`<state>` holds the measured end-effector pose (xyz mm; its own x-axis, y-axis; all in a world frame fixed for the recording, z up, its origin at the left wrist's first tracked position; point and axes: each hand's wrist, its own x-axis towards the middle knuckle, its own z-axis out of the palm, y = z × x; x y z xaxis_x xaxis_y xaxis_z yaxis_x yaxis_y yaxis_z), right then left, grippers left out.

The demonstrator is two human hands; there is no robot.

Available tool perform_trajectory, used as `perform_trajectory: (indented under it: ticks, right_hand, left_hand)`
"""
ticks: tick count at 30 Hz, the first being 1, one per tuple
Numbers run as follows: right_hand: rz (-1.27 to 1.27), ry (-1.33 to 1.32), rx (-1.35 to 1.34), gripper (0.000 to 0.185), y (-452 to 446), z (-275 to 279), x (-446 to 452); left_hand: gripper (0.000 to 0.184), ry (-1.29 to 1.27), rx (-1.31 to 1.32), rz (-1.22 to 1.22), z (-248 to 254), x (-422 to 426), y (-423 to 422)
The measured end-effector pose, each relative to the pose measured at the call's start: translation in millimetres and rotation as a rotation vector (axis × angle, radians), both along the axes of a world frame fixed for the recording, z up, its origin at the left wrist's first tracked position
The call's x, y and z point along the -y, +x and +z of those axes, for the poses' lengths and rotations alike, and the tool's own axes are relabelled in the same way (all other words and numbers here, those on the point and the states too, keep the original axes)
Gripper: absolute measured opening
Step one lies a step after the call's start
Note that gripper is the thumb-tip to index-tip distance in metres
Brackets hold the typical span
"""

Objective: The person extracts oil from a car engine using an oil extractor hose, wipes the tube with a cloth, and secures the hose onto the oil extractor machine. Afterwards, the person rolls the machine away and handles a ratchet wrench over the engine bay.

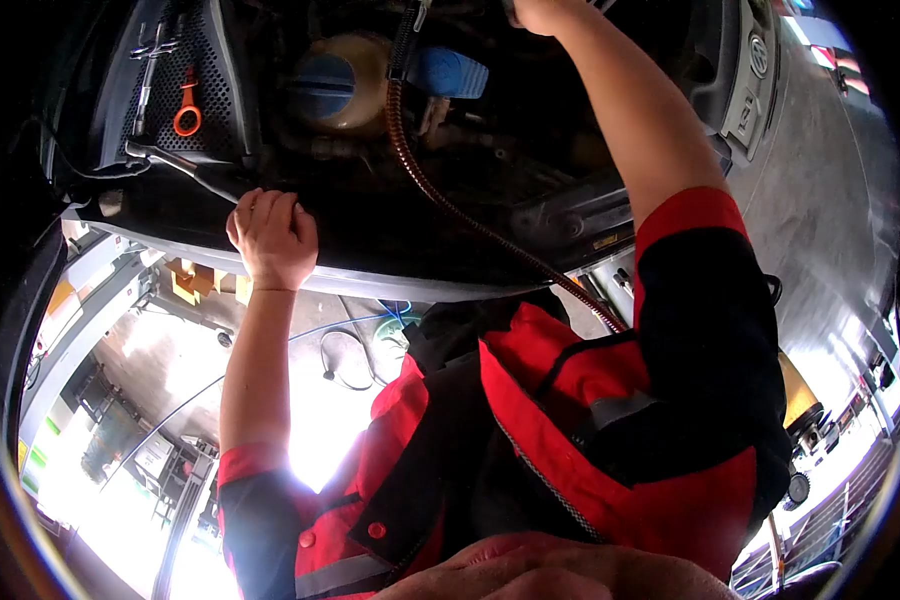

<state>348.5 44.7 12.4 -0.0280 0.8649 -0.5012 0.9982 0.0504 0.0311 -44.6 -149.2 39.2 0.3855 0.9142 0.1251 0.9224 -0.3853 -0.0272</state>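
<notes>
At the front edge of the engine bay, my left hand (273, 240) is closed, its curled fingers round the end of a ratchet wrench (185, 167). The wrench runs up left from my fist, its head over a perforated black panel (198, 55). My right hand (545, 14) reaches deep into the bay at the top edge of the view; its fingers are cut off or hidden. A corrugated copper-coloured hose (440, 197) passes between my arms. An orange ring-handled dipstick (187, 112) and a metal T-shaped tool (150, 75) are beyond my left hand.
A cloudy reservoir (365, 75) with a dark blue cap and a lighter blue cap (450, 73) sit in the bay. The grille with its badge (758, 57) is at right. Cables (345, 350) and a cardboard box (192, 280) lie below left.
</notes>
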Motion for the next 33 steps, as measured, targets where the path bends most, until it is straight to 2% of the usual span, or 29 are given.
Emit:
perform_trajectory:
  ticks: [1,3,5,8,11,14,17,18,21,22,25,28,31,33]
  right_hand:
    - [0.140,-0.078,0.057,0.041,5,10,-1]
    - [0.126,-0.060,-0.057,0.034,16,10,-1]
    - [0.229,-0.072,-0.030,0.033,24,7,-5]
    - [0.262,-0.026,-0.003,0.034,26,2,-3]
    - [0.130,0.080,-0.146,0.034,23,-3,4]
    - [0.253,-0.007,0.016,0.031,13,-12,-9]
    - [-0.130,0.011,0.059,0.026,-1,-35,-15]
    - [-0.028,-0.029,0.123,0.022,-3,-41,-20]
    - [-0.034,-0.234,0.268,0.019,-10,-43,-24]
    - [-0.116,-0.082,0.170,0.017,-7,-58,-22]
    - [-0.039,-0.097,0.180,0.016,-14,-37,-16]
    - [-0.463,-0.051,-0.038,0.022,-18,-35,-13]
    - [-1.043,0.223,-0.387,0.041,-13,-71,-20]
    - [-0.613,0.146,-0.148,0.046,-12,-57,-13]
  left_hand:
    - [0.016,-0.004,0.005,0.002,0,1,0]
    - [0.016,0.004,0.005,0.001,-1,1,-1]
    - [0.016,0.008,0.005,0.000,-1,0,-1]
    - [0.016,0.007,0.005,0.001,-1,1,-1]
    - [0.016,0.011,0.006,-0.003,-2,1,-2]
    - [0.016,0.014,0.011,-0.007,-3,1,-3]
    - [0.016,0.010,0.009,-0.008,-2,1,-2]
    - [0.016,0.011,0.010,-0.008,-2,1,-2]
    - [0.016,0.004,0.010,-0.010,0,0,-2]
    - [0.016,0.001,0.010,-0.011,0,0,-1]
    - [0.016,0.007,0.009,-0.011,-1,0,-2]
    - [0.016,0.011,0.019,-0.011,-2,1,-3]
    - [0.016,0.010,0.017,-0.012,-1,0,-2]
    - [0.016,0.015,0.015,-0.016,-2,0,-3]
